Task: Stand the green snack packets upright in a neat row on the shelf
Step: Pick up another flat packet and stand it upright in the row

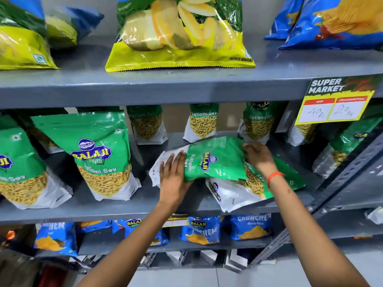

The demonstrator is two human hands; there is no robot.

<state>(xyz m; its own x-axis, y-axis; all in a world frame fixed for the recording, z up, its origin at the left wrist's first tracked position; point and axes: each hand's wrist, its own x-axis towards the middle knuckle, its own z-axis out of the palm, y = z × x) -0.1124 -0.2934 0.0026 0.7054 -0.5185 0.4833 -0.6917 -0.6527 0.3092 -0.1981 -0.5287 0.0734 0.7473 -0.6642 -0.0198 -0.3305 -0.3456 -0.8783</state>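
Note:
Green and white snack packets fill the grey middle shelf (pixel 116 212). Two stand upright at the front left, the nearer one (pixel 99 154) and another (pixel 18 162) at the edge of view. Smaller-looking ones stand along the back (pixel 203 123). In the middle, one packet (pixel 215 160) lies on its side on top of another flat packet (pixel 244 191). My left hand (pixel 173 175) grips the lying packet's white bottom end. My right hand (pixel 258 156) holds its green top edge.
The upper shelf carries yellow-green wafer bags (pixel 178 38) and blue bags (pixel 335 21). A yellow price tag (pixel 335 102) hangs from its front edge at the right. Blue packets (pixel 201 228) sit on the lower shelf. A slanted metal upright (pixel 352 168) bounds the right side.

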